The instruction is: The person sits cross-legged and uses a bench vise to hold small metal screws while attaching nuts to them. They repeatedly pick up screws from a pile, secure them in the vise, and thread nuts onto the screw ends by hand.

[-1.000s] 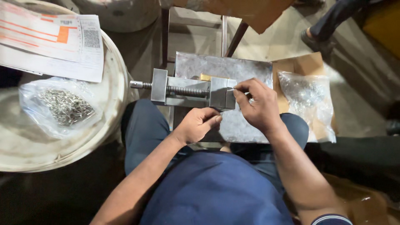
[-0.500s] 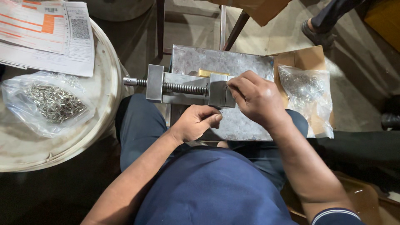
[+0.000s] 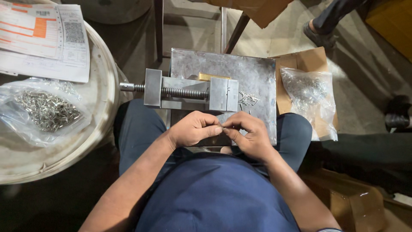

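I see my left hand [image 3: 193,129] and right hand [image 3: 249,135] meeting fingertip to fingertip, pinching a tiny metal piece [image 3: 222,127] between them. They hover just in front of the vise [image 3: 193,92] on the metal plate [image 3: 257,73], near loose pins [image 3: 248,99].

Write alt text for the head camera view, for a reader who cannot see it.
A seated person's left hand and right hand meet fingertip to fingertip over the lap, pinching something too small to identify. Just beyond them a grey steel screw vise sits on a grey metal plate beside loose small metal pins; clear plastic bags of metal pieces lie left and right.
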Motion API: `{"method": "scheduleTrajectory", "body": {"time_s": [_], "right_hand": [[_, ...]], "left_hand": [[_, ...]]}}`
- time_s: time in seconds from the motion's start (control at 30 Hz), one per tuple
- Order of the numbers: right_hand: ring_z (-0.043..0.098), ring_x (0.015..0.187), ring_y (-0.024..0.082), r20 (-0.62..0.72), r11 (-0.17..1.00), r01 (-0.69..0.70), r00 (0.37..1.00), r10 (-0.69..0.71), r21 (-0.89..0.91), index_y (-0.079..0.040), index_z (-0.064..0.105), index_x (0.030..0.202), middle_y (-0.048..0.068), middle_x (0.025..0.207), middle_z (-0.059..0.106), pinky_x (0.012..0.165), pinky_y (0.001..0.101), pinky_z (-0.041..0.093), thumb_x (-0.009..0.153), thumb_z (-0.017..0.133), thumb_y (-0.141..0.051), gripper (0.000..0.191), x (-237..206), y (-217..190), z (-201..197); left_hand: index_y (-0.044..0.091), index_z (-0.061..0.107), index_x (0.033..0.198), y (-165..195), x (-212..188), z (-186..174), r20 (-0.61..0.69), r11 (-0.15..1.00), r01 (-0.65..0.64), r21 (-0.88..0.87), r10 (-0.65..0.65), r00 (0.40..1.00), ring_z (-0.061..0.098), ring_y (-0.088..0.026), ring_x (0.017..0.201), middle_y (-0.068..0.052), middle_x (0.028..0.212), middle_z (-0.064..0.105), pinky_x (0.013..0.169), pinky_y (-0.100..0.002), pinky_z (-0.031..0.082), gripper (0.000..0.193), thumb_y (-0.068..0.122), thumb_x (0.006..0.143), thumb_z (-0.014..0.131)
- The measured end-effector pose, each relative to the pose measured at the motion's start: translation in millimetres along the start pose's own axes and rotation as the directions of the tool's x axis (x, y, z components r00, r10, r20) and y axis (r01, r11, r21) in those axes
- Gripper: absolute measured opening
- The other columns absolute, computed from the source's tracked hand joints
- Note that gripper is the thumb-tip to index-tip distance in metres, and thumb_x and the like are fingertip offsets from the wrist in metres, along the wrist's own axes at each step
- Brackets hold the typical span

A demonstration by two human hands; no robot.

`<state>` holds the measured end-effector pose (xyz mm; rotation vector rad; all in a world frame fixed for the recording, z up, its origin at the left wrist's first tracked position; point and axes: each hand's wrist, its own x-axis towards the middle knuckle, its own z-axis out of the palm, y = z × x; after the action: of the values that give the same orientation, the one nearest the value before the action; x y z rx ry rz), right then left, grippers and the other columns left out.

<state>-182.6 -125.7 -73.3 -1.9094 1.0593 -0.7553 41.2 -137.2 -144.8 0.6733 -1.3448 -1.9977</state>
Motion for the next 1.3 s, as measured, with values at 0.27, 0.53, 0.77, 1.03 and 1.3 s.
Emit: {"method": "scheduleTrajectory", "body": {"time_s": [0.27, 0.53, 0.77, 1.03, 1.3], "right_hand": [[0.070, 0.077, 0.018, -0.265, 0.930, -0.001, 0.959, -0.104, -0.367, -0.005, 0.070, 0.096, 0.008, 0.090, 0.072, 0.070, 0.0304, 0.054, 0.093, 0.073, -0.005, 0.005, 29.7, -20.7, -22.3], [0.071, 0.083, 0.030, -0.124, 0.886, 0.105, 0.976, -0.179, -0.452, -0.003, 0.069, 0.100, 0.012, 0.093, 0.070, 0.073, 0.0371, 0.056, 0.094, 0.073, -0.006, 0.008, 69.7, -31.1, -29.3], [0.071, 0.084, 0.029, -0.113, 0.866, 0.103, 0.977, -0.180, -0.489, -0.005, 0.071, 0.102, 0.012, 0.095, 0.071, 0.073, 0.0370, 0.056, 0.093, 0.073, -0.006, 0.009, 70.6, -33.4, -26.4], [0.072, 0.084, 0.025, -0.282, 0.906, -0.096, 0.959, -0.027, -0.413, -0.006, 0.074, 0.108, 0.011, 0.096, 0.071, 0.071, 0.0333, 0.056, 0.095, 0.073, -0.008, 0.013, 41.6, -8.0, -39.9], [0.068, 0.080, 0.029, -0.144, 0.818, -0.066, 0.989, -0.020, -0.571, -0.012, 0.078, 0.105, 0.008, 0.091, 0.067, 0.069, 0.0389, 0.054, 0.089, 0.076, -0.008, 0.017, 2.8, 30.2, -45.8]], "left_hand": [[-0.001, 0.069, 0.109, 5.8, -5.2, 9.7, -0.156, 0.995, -0.067, -0.073, 0.055, 0.986, 0.066, -0.007, 0.086, -0.001, 0.092, 0.072, 0.078, -0.026, 0.055, 0.021, 0.014, 0.094, 0.071], [-0.004, 0.073, 0.104, 3.5, -3.0, 8.0, -0.187, 0.999, -0.043, -0.027, 0.037, 0.982, 0.067, -0.010, 0.084, -0.003, 0.088, 0.072, 0.079, -0.028, 0.056, 0.020, 0.015, 0.098, 0.069], [-0.004, 0.074, 0.105, 8.9, -4.6, 8.9, -0.183, 0.999, -0.031, -0.026, 0.026, 0.983, 0.067, -0.011, 0.085, -0.004, 0.089, 0.073, 0.080, -0.028, 0.056, 0.022, 0.017, 0.099, 0.068], [-0.003, 0.074, 0.104, 9.7, -4.4, 12.6, -0.223, 0.995, -0.057, 0.085, 0.075, 0.972, 0.065, -0.007, 0.083, -0.001, 0.088, 0.074, 0.077, -0.025, 0.055, 0.018, 0.013, 0.097, 0.069], [-0.003, 0.073, 0.106, 8.3, -3.6, 16.9, -0.195, 0.997, -0.038, 0.063, 0.049, 0.980, 0.064, -0.006, 0.083, -0.001, 0.088, 0.073, 0.076, -0.024, 0.053, 0.018, 0.013, 0.099, 0.068]]}}
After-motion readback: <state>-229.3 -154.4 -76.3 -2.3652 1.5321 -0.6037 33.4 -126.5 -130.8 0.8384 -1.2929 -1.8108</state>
